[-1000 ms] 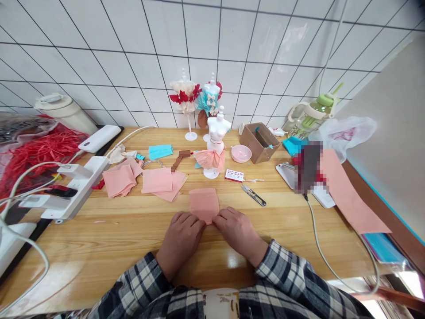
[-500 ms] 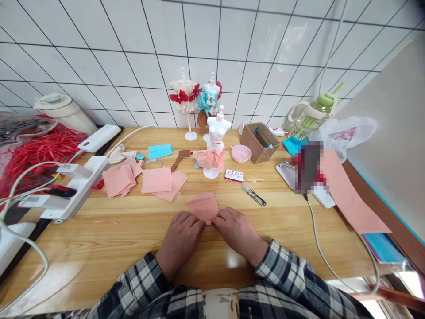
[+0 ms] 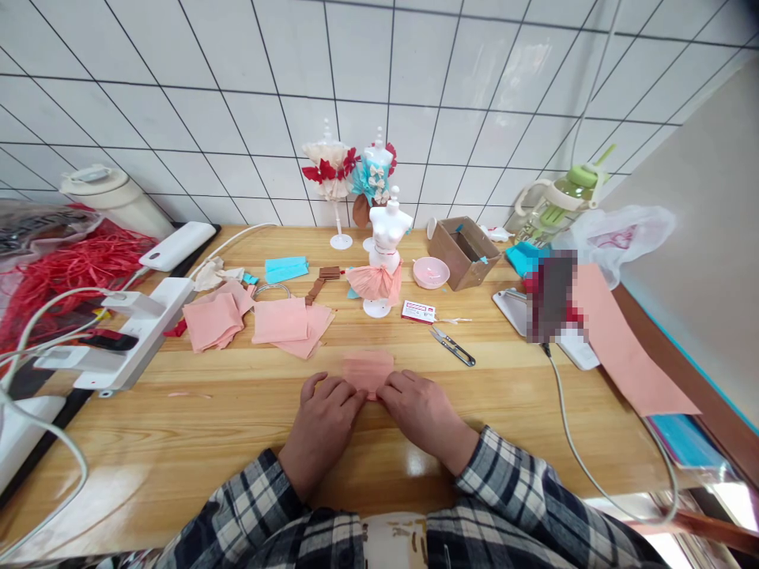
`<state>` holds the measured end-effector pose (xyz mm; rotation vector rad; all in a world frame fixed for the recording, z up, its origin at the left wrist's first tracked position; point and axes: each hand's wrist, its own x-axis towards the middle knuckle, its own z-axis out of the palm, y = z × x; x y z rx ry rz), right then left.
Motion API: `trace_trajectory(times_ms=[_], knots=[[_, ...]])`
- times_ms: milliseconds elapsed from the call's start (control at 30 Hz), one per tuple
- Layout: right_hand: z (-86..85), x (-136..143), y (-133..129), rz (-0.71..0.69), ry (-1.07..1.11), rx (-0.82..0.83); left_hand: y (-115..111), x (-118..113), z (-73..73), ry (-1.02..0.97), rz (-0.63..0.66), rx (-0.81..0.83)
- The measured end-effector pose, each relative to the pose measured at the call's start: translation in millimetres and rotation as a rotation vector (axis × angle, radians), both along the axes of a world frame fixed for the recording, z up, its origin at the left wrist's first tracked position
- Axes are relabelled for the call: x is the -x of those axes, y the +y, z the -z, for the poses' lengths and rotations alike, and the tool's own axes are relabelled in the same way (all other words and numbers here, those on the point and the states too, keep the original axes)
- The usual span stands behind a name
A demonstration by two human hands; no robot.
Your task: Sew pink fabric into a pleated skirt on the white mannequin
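A small piece of pink crepe paper (image 3: 368,370) lies on the table in front of me, with a narrow band at its near edge. My left hand (image 3: 326,415) pinches that edge at the left, its index finger lifted a little. At the right end of the same edge, my right hand (image 3: 420,407) is closed with fingertips on the paper. Behind it stands a white mini mannequin (image 3: 387,233) wearing a pink gathered skirt (image 3: 376,283). Thread snips (image 3: 454,346) lie to the right of the paper, near a small white and red card (image 3: 418,311).
Stacked pink paper pieces (image 3: 281,321) lie at the left, near a power strip (image 3: 142,340). Two dressed mannequins (image 3: 328,174) stand by the tiled wall. A pink bowl (image 3: 431,273) and a cardboard box (image 3: 466,257) are at the back. A long pink strip (image 3: 632,348) lies at the right.
The far edge of the pink paper sits nearer and lower, and the piece has straightened slightly. My left index finger has lifted. My right hand has hardly moved.
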<state>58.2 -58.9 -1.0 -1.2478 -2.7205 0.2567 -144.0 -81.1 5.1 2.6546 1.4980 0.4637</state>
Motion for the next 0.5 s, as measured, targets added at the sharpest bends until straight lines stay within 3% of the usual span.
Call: trace_trajectory(times_ms=[500], knots=[[6.9, -0.8, -0.8, 0.035, 0.011, 0.011, 2.4, -0.3, -1.2, 0.003, 0.018, -0.057]])
